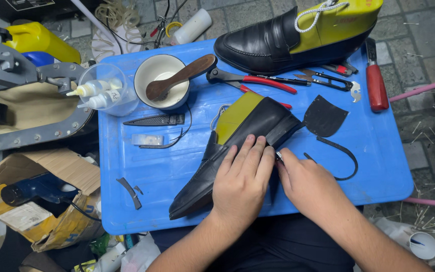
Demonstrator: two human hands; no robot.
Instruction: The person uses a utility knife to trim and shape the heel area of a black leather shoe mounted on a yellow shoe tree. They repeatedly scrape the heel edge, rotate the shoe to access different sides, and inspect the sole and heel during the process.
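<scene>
A black leather shoe (250, 126) on a yellow-green last lies on its side across a blue board (378, 161) on my lap. My left hand (241, 179) rests flat on the shoe's side, fingers spread over the leather. My right hand (305, 179) pinches a small metal-tipped tool (278, 155) against the shoe's edge near the heel. Black leather offcuts (324, 117) lie just right of the shoe.
A second black shoe (283, 38) on a yellow last sits at the board's far edge. Red-handled pliers (258, 80), small snips (331, 80), a red-handled knife (376, 83), a bowl with a wooden tool (163, 80), glue bottles (96, 93) and a cardboard box (41, 201) surround the work.
</scene>
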